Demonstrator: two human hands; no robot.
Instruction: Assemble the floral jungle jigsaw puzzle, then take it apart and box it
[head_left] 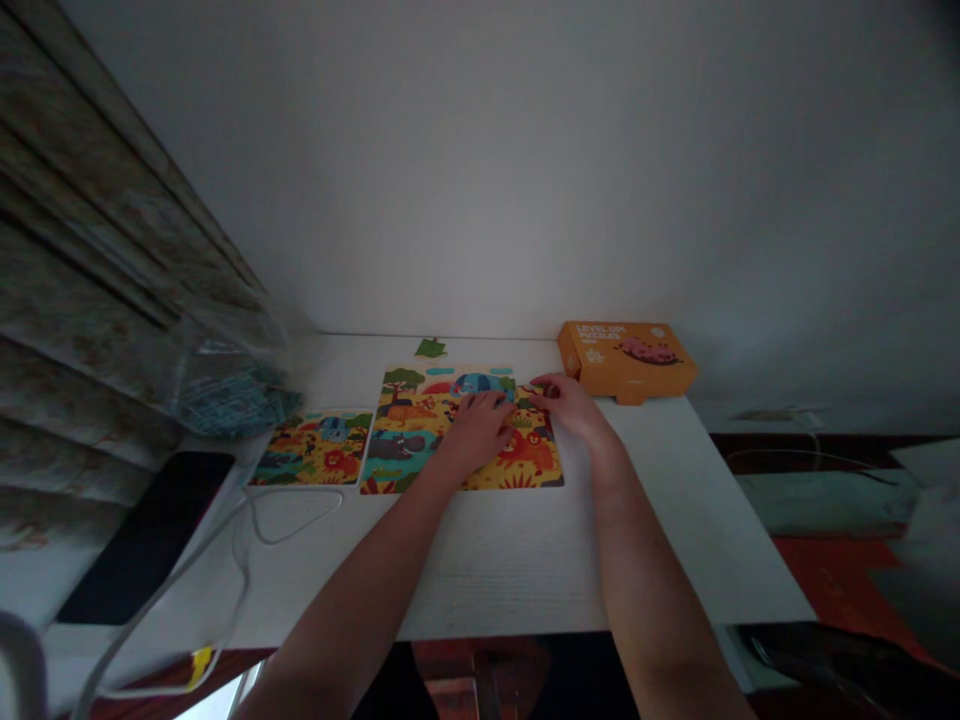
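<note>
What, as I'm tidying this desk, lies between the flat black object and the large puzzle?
In the head view: the small picture card, beside the large puzzle, and a white cable looping along the card's near edge.

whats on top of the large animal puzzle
The left hand lies over the middle of the large animal puzzle, and the right hand's fingers are at its upper right corner. The parts of the picture under the hands are covered and cannot be seen.

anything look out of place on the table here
A green puzzle piece lies apart behind the puzzle, whose far right corner looks unfilled. A white cable also straggles across the table's left side. Nothing looks spilled.
</note>
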